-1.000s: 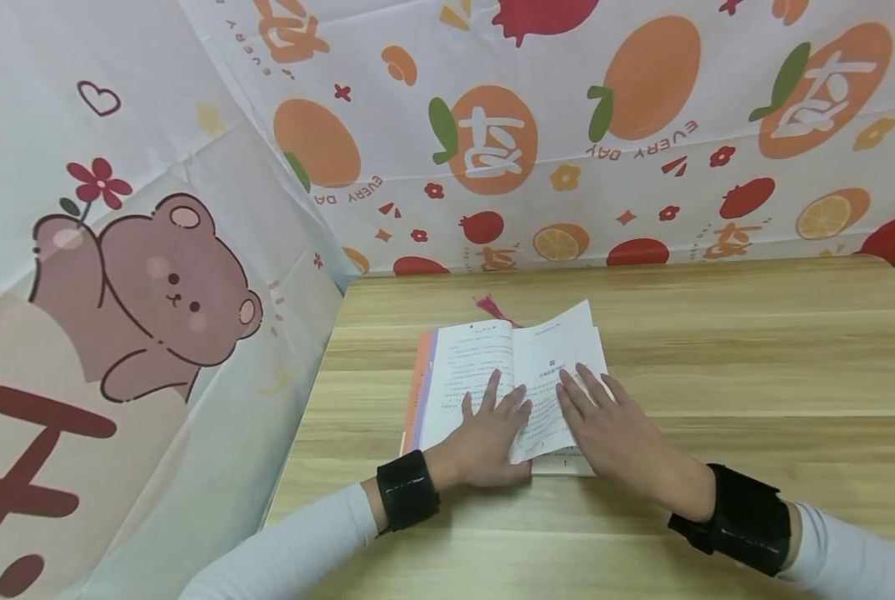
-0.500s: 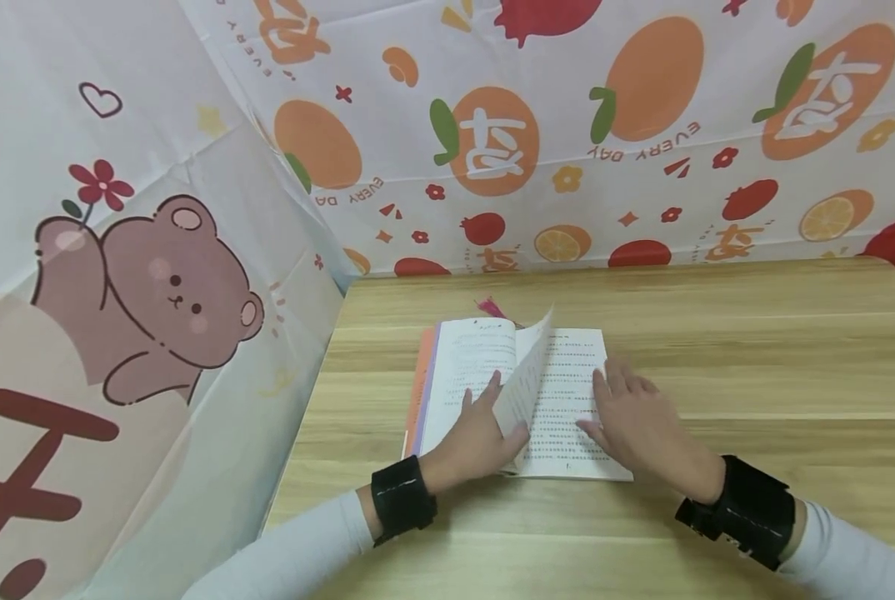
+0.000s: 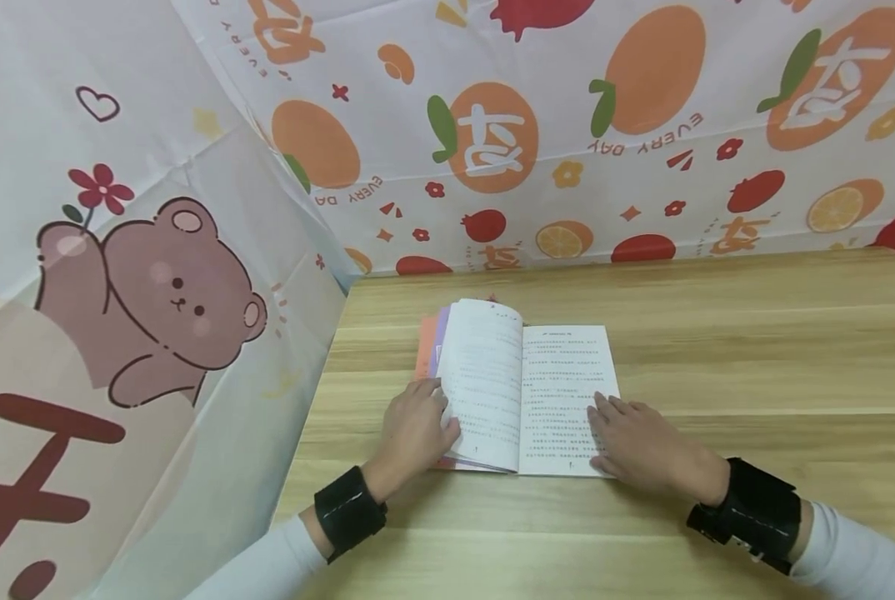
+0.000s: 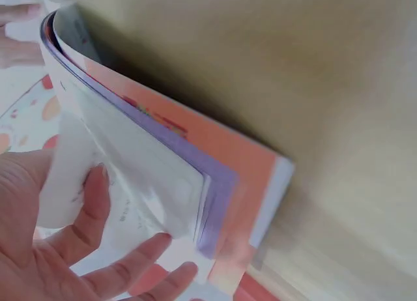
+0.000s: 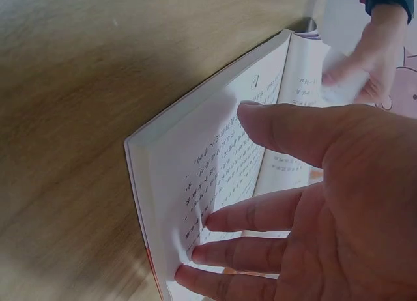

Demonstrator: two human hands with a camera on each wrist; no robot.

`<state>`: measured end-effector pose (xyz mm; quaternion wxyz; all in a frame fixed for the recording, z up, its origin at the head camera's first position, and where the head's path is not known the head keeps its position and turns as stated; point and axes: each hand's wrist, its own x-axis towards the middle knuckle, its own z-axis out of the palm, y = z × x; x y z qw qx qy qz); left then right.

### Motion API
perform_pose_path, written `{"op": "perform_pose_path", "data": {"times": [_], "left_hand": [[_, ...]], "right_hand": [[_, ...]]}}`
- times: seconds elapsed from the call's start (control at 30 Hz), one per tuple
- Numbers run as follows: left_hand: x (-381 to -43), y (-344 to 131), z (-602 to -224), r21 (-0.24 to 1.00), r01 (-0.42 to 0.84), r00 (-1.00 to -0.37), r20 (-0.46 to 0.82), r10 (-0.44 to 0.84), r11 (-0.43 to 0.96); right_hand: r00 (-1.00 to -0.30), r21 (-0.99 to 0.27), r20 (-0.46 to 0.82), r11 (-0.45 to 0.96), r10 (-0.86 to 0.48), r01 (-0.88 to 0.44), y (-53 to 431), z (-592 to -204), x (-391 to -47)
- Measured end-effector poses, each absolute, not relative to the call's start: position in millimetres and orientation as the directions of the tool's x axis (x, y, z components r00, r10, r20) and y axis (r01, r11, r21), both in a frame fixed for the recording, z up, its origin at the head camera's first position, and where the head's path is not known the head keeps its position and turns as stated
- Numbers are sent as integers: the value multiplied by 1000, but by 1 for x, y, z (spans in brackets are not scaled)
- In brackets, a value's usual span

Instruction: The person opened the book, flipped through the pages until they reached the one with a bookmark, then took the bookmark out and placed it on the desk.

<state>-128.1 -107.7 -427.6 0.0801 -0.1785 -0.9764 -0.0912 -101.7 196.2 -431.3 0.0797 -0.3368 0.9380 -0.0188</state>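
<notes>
An open book [image 3: 566, 400] with printed pages lies on the table, its orange cover and purple sheet showing at the left. My left hand [image 3: 412, 423] holds the left edge of a left-side page [image 3: 485, 392], thumb over it and fingers beyond its edge. In the left wrist view, that page [image 4: 62, 184] bends between the thumb and index finger [image 4: 96, 200]. On the right-hand page's outer edge rests my right hand [image 3: 646, 442], fingers extended. The right wrist view shows its thumb and fingers [image 5: 254, 216] spread over the print.
The wooden table [image 3: 755, 358] extends to the right of the book. Behind it hangs a fruit-print cloth [image 3: 635, 192], and a bear-print cloth [image 3: 177, 292] covers the left side. A red tassel [image 3: 492, 297] shows above the book. Black bands [image 3: 350, 510] wrap both wrists.
A page that stood lifted in the middle has turned over to the left. My left hand has moved left with it; my right hand has shifted slightly down along the right page's edge.
</notes>
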Motion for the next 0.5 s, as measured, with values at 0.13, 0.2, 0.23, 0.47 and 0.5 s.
{"op": "perform_pose_path", "data": {"times": [0.13,0.2,0.23,0.47,0.5], "left_hand": [[-123,-114,-430,162,353,-925,207,318,922],[-122,-115,-429,233,328,-936,214,281,916],[-121,-116,-428,271,316,-941,213,263,909],[-122,-126,-428,326,263,-964,122,236,908],[-122,-127,-429,294,260,-965,101,240,920]], "right_hand": [[-751,-76,-143,764,-645,-641,197,-431,-102],[-749,-76,-144,762,-647,-643,196,-432,-102],[-748,-76,-144,761,-647,-644,196,-432,-102],[-747,-71,-147,760,-648,-646,197,-433,-103],[-746,-66,-145,758,-650,-649,197,-433,-103]]}}
